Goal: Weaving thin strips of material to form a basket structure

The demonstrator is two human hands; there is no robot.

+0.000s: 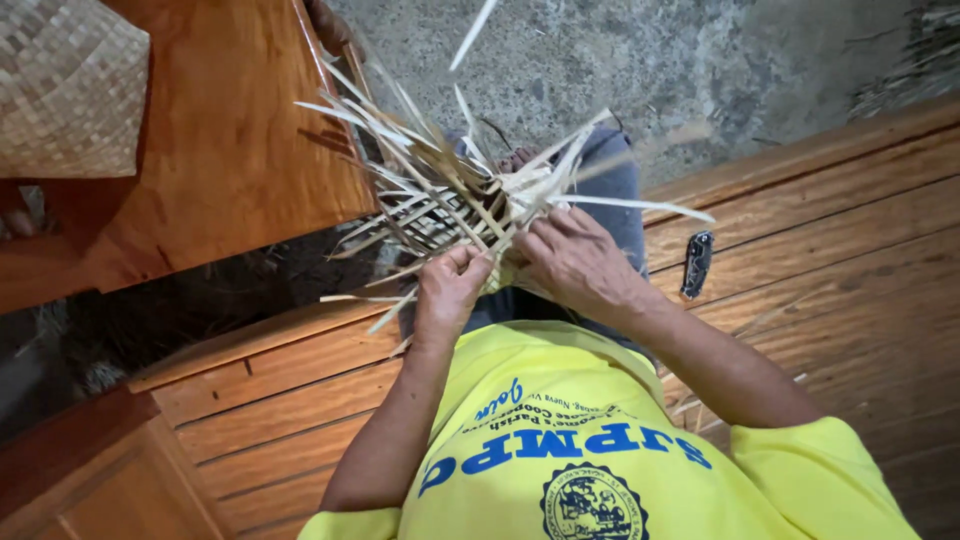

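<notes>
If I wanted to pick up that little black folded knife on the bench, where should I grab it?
Grab the knife around its middle, pinching its two long sides, coming straight down from above. It lies flat on the wooden bench, folded shut, with bare wood all round it, just beyond the person's right hand.

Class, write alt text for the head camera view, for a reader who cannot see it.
A person's left hand and right hand grip a half-woven piece of pale flat strips whose loose ends fan outward. The person wears a yellow shirt and sits on a wooden bench, where a dark folding tool lies.
</notes>
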